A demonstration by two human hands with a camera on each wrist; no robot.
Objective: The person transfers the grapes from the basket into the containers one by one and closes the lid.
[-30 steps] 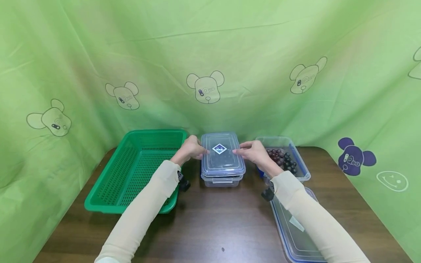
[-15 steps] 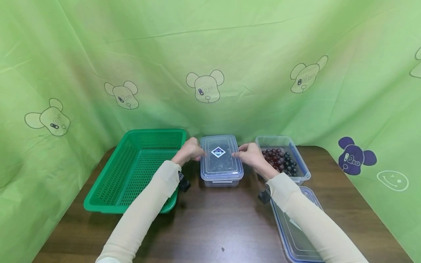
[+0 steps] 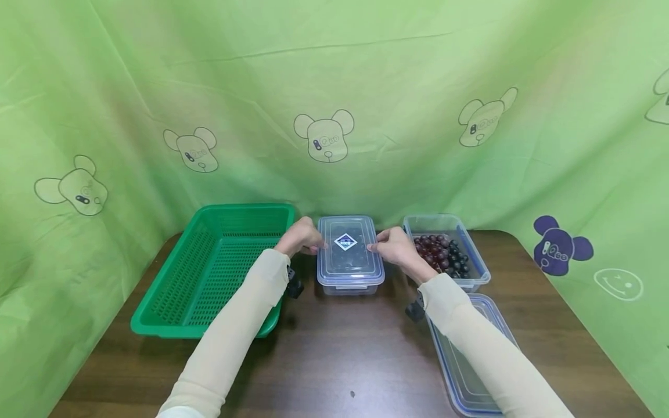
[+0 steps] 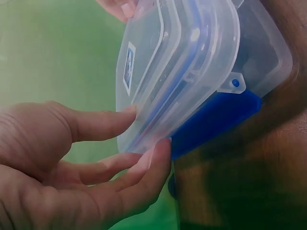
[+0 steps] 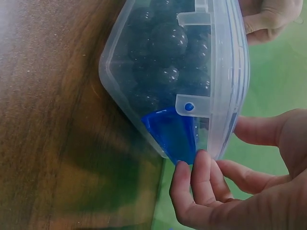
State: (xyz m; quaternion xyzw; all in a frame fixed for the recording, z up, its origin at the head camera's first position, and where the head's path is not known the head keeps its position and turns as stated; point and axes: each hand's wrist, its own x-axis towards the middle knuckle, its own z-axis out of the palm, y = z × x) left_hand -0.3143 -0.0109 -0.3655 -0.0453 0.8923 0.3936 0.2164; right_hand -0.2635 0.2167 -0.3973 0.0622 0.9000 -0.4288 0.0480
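A clear plastic food container [image 3: 350, 289] stands at the back middle, its blue-rimmed lid [image 3: 350, 261] lying on top with a diamond label. Dark round pieces show through its wall in the right wrist view. My left hand [image 3: 303, 235] pinches the lid's left edge, thumb on top and fingertips under the rim. From the right, my right hand [image 3: 394, 246] grips the opposite edge, thumb on the lid and fingers by a blue side latch [image 5: 169, 132]. Another blue latch [image 4: 216, 122] hangs swung out on the left side.
A green plastic basket [image 3: 148, 328] stands to the left. On the right, a larger clear box [image 3: 483, 270] without a lid holds red and black grapes [image 3: 443, 253]. A big loose lid [image 3: 462, 371] lies in front of it, partly under the right sleeve, on the wooden table [image 3: 324, 360].
The lid has come down from a slight tilt with a gap to lie level on the container. Both hands have followed it, still at its sides.
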